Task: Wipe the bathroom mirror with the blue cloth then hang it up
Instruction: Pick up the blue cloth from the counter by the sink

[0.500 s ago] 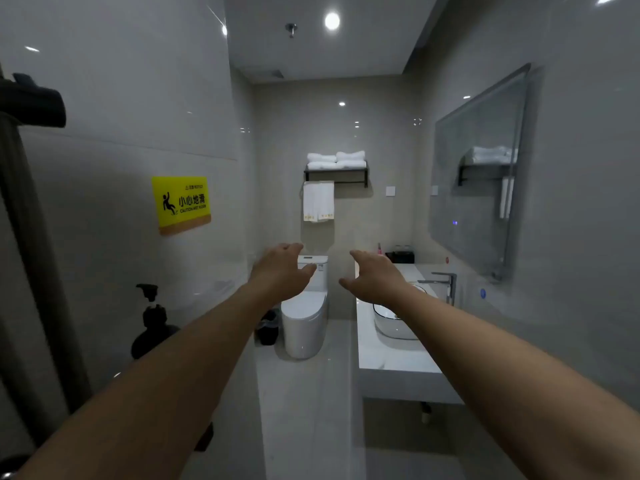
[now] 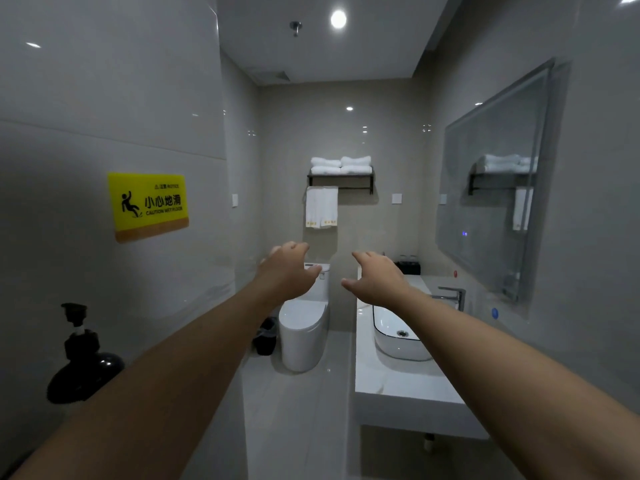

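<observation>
1. Both arms stretch fwd into a narrow bathroom, hands held side by side in mid-air, apart from each other.
2. Left hand [image 2: 289, 271]: fingers loosely spread and slightly bent, holding nothing, seen in front of the toilet [image 2: 303, 336] tank.
3. Right hand [image 2: 375, 278]: fingers relaxed and spread, thumb out to the side, holding nothing; it hovers above the near end of the desk [image 2: 398, 386].
4. Mirror [image 2: 491, 188] hangs on the right wall above the desk, well apart from both hands (it reflects the towel shelf and a hanging towel).
5. Blue cloth: can't tell where it is; nothing in either hand. A small blue round spot [image 2: 494, 312] sits on the wall just below the mirror, too small to identify.
6. White basin [image 2: 398, 337] sits on the desk, w/ a chrome faucet [image 2: 452, 295] behind it, near the wall.
7. Back wall: black shelf [image 2: 341, 178] w/ folded white towels [image 2: 341, 164] on top and one white towel [image 2: 321, 206] hanging from its rail.
8. Left wall: yellow wet-floor sign [image 2: 149, 204]; below it, a black pump bottle [image 2: 83, 358] beside the left forearm.
9. Small dark bin [image 2: 266, 336] stands on the floor left of the toilet; a dark box [image 2: 408, 266] w/ small items sits at the far end of the desk.
</observation>
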Demonstrator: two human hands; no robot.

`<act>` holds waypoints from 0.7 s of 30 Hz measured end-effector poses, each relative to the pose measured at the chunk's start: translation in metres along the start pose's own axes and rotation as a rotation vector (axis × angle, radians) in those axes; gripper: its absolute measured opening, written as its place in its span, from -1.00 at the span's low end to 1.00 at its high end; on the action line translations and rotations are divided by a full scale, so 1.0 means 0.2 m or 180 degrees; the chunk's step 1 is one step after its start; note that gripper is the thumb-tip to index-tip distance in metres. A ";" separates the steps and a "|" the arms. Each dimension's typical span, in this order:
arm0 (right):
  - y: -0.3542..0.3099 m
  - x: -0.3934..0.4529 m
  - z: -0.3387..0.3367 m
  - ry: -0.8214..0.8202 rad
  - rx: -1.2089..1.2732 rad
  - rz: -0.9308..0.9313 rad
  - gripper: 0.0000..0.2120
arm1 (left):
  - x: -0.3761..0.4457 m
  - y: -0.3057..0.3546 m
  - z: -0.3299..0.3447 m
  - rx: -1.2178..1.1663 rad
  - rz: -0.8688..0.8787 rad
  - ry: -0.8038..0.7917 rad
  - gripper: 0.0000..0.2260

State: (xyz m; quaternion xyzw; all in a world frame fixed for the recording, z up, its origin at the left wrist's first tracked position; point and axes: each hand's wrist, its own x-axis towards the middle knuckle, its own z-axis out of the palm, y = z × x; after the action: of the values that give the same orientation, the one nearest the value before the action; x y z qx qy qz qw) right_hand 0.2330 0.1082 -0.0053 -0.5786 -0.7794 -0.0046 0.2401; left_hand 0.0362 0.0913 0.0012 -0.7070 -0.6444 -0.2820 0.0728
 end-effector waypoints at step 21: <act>0.57 0.77 0.19 -0.0177 0.0101 -0.0047 -0.26 | 0.78 0.12 0.53 0.0161 -0.0244 -0.0142 -0.42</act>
State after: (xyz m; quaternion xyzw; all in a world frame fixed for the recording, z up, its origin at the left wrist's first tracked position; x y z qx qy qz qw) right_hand 0.2894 0.2952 -0.0127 -0.5689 -0.7900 0.0221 0.2275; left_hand 0.0919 0.2717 -0.0040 -0.6859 -0.6794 -0.2523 0.0655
